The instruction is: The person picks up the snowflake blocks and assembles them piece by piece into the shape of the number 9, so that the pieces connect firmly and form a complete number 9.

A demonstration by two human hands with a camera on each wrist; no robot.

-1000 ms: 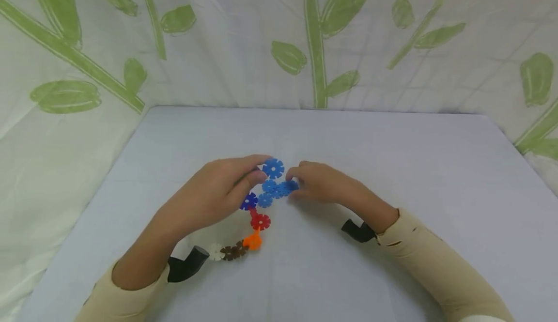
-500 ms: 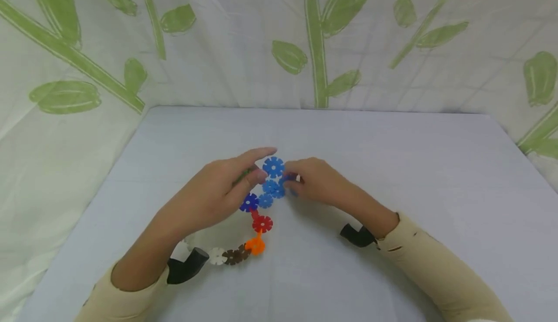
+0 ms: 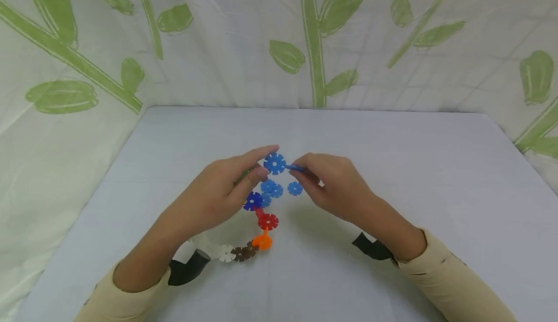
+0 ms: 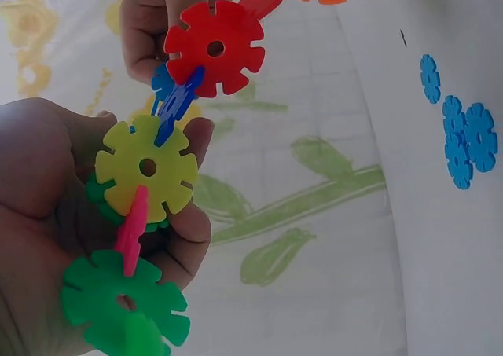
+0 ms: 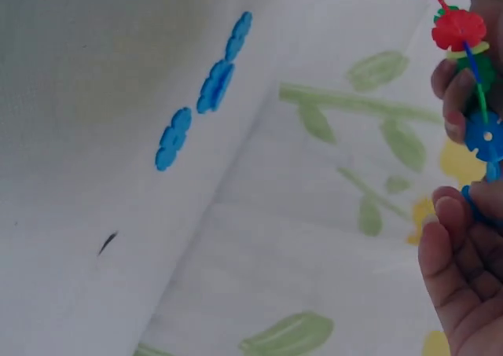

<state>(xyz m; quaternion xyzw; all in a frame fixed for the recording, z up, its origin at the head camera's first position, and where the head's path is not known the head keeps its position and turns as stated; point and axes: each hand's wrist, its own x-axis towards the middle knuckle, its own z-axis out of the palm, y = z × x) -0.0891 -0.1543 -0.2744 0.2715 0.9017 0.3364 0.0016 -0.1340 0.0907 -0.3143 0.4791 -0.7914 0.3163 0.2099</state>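
A chain of slotted plastic discs hangs from my left hand (image 3: 213, 193), which grips it near its upper end. In the left wrist view a yellow disc (image 4: 122, 167), a pink disc (image 4: 132, 242) and a green disc (image 4: 98, 293) lie along the palm. At the chain's end a light blue disc (image 3: 269, 167) faces the head camera. My right hand (image 3: 337, 181) pinches another blue disc (image 3: 296, 168), seen edge-on and meeting that disc's right rim. Whether their slots interlock I cannot tell. Lower down hang a red disc (image 3: 263, 222) and an orange disc (image 3: 263, 243).
Several loose blue discs (image 3: 275, 191) lie on the white table (image 3: 392, 167) beyond the chain, one single disc (image 3: 291, 189) apart from the others. Brown discs (image 3: 240, 254) and a white disc (image 3: 225, 253) continue the chain towards the left wrist. A flower-printed cloth (image 3: 244, 70) hangs behind the table.
My right hand has picked a blue disc from the loose ones and raised it to the light blue disc at the chain's end. The left index finger has straightened; the chain's lower part swung slightly right.
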